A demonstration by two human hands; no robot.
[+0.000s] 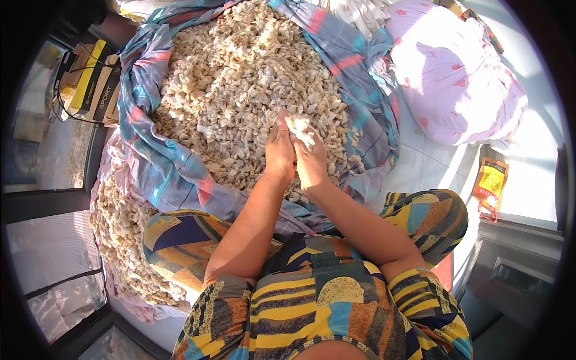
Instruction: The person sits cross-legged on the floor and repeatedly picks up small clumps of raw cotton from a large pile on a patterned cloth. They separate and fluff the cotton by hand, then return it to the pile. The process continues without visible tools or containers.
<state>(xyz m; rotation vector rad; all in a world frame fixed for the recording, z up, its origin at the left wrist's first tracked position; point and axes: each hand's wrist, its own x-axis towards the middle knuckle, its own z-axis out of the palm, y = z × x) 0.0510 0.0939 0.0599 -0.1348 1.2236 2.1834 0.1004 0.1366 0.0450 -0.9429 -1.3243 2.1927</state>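
Note:
My left hand [280,153] and my right hand [311,164] are brought together above a large heap of off-white fibrous tufts [252,85], apparently raw cotton. A small pale clump of tufts [302,130] sits between them, resting against the right fingers. The left thumb points away from me alongside the clump, and most of the left fingers are hidden. Around the heap, a blue-grey plaid cloth [360,90] is gathered into a loose raised rim. Its near edge lies against my crossed legs.
A second cloth bundle of similar tufts [121,238] lies at left, by a glazed dark frame [49,200]. Cardboard boxes [92,81] stand behind it. At right are a stuffed pink-white cloth bundle [459,81] and an orange-yellow packet [490,182] on the tiled floor [411,157].

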